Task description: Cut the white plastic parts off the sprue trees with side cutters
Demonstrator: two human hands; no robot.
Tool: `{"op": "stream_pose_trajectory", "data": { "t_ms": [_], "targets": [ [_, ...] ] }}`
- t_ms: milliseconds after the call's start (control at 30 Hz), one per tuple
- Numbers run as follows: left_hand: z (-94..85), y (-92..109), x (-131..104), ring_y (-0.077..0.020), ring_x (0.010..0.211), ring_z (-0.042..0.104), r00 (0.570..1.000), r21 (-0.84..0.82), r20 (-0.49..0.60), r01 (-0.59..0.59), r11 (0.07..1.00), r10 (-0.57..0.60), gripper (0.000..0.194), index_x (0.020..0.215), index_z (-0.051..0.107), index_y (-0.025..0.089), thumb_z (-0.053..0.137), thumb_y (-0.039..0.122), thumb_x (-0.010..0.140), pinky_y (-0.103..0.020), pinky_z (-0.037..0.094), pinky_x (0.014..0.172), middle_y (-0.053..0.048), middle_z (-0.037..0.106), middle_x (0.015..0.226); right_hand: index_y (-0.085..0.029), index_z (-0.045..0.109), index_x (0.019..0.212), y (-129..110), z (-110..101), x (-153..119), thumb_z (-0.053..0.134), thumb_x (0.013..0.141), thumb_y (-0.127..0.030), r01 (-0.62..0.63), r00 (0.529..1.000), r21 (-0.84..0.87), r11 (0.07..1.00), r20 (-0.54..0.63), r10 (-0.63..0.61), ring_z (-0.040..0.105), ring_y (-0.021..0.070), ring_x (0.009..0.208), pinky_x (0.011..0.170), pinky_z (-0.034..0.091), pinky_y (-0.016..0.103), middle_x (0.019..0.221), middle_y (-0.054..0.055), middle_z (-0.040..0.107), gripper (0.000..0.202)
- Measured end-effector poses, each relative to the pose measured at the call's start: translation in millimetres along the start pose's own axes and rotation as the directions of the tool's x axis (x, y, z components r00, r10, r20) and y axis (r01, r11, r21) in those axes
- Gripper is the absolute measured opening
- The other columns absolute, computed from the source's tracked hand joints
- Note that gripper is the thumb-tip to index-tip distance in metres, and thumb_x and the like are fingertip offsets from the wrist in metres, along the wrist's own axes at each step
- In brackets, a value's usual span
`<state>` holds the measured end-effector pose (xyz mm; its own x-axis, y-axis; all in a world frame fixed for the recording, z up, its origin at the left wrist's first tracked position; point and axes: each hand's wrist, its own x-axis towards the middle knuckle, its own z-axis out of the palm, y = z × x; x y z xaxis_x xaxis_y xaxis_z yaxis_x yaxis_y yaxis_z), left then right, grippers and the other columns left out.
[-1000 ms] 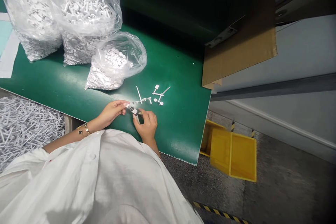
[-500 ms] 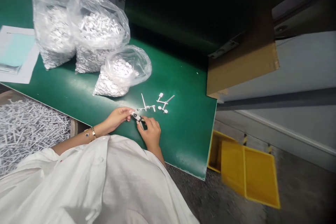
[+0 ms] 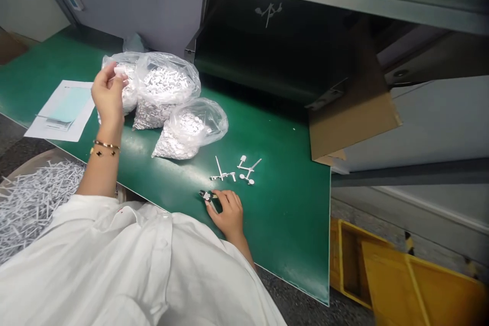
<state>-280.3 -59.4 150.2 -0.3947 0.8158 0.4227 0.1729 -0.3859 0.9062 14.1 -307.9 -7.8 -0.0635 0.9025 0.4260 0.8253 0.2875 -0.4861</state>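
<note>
1. A green bench [image 3: 286, 239] is stretching across the workspace; a dark panel [image 3: 263, 56] is standing behind it and a cardboard sheet [image 3: 353, 117] is standing at its right end.
2. The left hand [image 3: 109, 91] is reaching up in front of the leftmost clear bag [image 3: 130, 99]; its fingers are pinching a small white piece [image 3: 119, 69] at the bag's upper part.
3. The right hand [image 3: 228, 214] is staying low near the bench's front edge; its fingers are gripping the handles of small pliers [image 3: 207, 196], whose dark tips are pointing left. Whether the tips are meeting is too small to tell.
4. Two branched white plastic frames, one left [image 3: 223, 177] and one right [image 3: 250, 169], are lying on the bench just beyond the pliers, apart from each other.
5. A middle bag [image 3: 166, 81] and a smaller front bag [image 3: 191, 127] are holding many white parts.
6. Papers [image 3: 63, 109] are lying left of the bags.
7. Below, a container is holding loose white sticks [image 3: 38, 206].
</note>
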Motion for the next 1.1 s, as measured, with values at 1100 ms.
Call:
{"op": "stream_pose_trajectory", "data": {
  "t_ms": [1100],
  "targets": [
    [85.9,-33.8,-221.8,-0.0158,0.064,0.065,0.424,0.27,0.78,0.436,0.859,-0.46,0.033,0.1,0.07,0.016,0.063,0.039,0.078,-0.028,0.052,0.064,-0.006,0.072,0.083,-0.019,0.06,0.093,-0.7,-5.6,-0.9,0.058,0.08,-0.032,-0.187,0.923,0.083,0.979,-0.325,0.204,0.053,0.0167,0.074,0.07,0.046,0.031,0.08,0.004,0.056,0.018]
  ]
}}
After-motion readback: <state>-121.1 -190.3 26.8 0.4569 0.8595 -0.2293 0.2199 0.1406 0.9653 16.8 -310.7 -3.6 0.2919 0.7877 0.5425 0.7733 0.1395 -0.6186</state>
